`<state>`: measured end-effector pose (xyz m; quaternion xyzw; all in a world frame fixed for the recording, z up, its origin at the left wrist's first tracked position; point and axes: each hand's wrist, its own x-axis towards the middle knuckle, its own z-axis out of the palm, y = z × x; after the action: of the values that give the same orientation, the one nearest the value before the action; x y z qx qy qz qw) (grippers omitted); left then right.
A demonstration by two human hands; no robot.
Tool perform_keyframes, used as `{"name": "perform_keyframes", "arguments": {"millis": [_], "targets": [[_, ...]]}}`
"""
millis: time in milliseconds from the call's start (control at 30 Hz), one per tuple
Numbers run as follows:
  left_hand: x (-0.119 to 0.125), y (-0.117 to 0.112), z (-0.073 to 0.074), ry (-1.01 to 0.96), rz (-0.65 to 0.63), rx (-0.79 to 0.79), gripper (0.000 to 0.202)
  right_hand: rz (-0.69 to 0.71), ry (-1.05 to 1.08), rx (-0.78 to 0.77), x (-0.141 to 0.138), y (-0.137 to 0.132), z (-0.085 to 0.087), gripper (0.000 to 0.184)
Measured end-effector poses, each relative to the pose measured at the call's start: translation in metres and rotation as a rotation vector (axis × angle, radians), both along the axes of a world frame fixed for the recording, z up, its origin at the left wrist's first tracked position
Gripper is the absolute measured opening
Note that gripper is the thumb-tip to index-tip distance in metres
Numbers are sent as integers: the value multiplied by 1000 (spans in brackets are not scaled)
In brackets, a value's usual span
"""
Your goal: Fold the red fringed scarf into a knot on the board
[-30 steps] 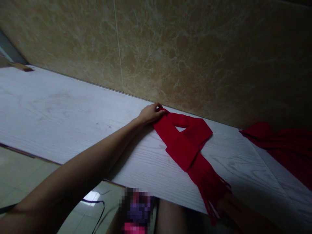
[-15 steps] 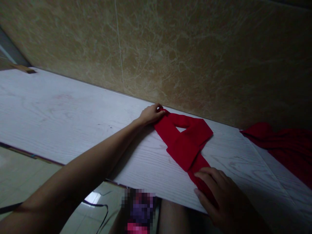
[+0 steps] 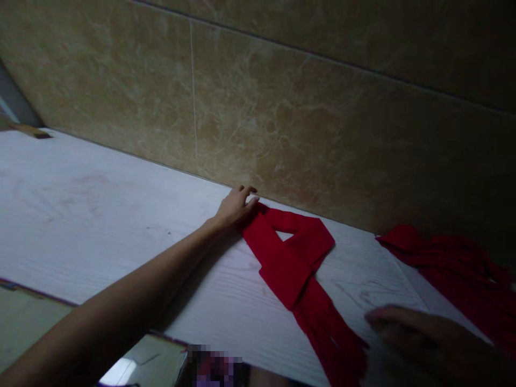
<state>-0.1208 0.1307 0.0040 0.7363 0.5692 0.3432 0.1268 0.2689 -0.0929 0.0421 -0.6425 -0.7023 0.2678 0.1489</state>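
A red fringed scarf point(image 3: 284, 269) lies folded into a crossed loop, its tail running down toward the near edge. At the loop's far left corner is my left hand point(image 3: 236, 207), its thumb touching the cloth while the fingers stretch toward the wall, apart from the thumb. My right hand point(image 3: 423, 338), dark and smeared by motion, is to the right of the scarf's fringed end, apart from it. Whether those fingers are closed cannot be made out.
A second red cloth point(image 3: 447, 274) lies bunched on the right of the white wood-grain board point(image 3: 100, 215). Marbled tiles point(image 3: 258, 113) rise behind the board. At its far left corner sits a small wooden piece point(image 3: 34, 130).
My right hand has come off the scarf's tail and moved right, uncovering the fringe. My left hand stays at the far corner, its fingers more extended. The view has tilted up.
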Motion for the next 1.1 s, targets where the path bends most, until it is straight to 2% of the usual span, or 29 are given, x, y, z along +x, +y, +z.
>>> {"name": "perform_keyframes", "arguments": {"millis": [33, 133, 200, 267, 367, 467, 567, 733, 867, 1000, 1100], "targets": [[-2, 2, 1, -23, -8, 39, 38, -34, -15, -2, -3, 24, 9, 40], [-9, 11, 5, -111, -20, 47, 35, -140, 72, 283, -17, 101, 18, 48], [-12, 17, 9, -160, -28, 0, 34, -185, 109, 371, -25, 148, 8, 46], [-12, 20, 14, -162, -89, -37, 33, -164, 132, 402, -31, 185, -9, 47], [-4, 21, 21, -35, -278, -8, 33, -51, 159, 379, -36, 215, -30, 44], [8, 23, 26, 243, -476, 20, 40, 80, 166, 338, -36, 223, -39, 38], [16, 31, 23, 461, -573, -7, 47, 177, 107, 290, -33, 221, -40, 40], [10, 52, 11, 464, -507, 5, 56, 188, -63, 275, -34, 215, -42, 53], [2, 57, 12, 522, -434, 80, 68, 119, -131, 297, -33, 213, -49, 60], [4, 58, 16, 619, -403, -20, 74, 156, -145, 330, -25, 221, -48, 58], [7, 56, 17, 647, -374, -47, 67, 174, -142, 387, -26, 226, -42, 51]]}}
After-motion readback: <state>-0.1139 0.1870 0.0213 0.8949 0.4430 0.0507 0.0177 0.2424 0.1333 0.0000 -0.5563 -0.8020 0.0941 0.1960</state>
